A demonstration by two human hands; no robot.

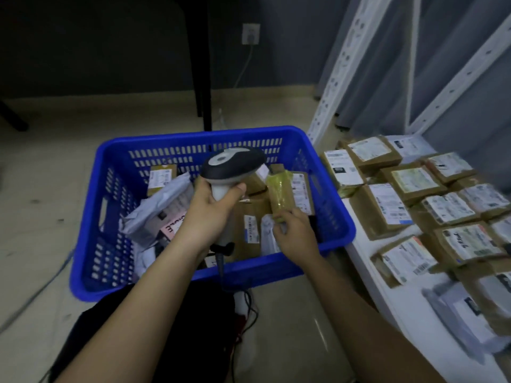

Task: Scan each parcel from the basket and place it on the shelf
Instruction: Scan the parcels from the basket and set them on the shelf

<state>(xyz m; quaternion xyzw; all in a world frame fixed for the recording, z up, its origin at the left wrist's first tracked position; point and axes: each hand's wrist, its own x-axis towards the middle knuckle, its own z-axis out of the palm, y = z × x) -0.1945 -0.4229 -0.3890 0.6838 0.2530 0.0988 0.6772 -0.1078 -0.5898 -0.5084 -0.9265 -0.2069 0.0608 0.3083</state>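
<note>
A blue plastic basket (343,228) stands on the floor with several brown and grey parcels inside. My left hand (213,208) grips the white handle of a black-headed barcode scanner (231,164) above the basket's middle. My right hand (294,234) pinches the lower end of a small brown taped parcel (282,193) with a white label, held tilted up over the basket's right side. The low white shelf (367,261) at the right carries several labelled brown parcels in rows.
White perforated shelf uprights (340,67) rise behind the shelf. A black table leg (204,78) stands behind the basket. Black cloth and cables (249,308) lie on the tiled floor in front of the basket. A wall socket (251,33) sits on the dark wall.
</note>
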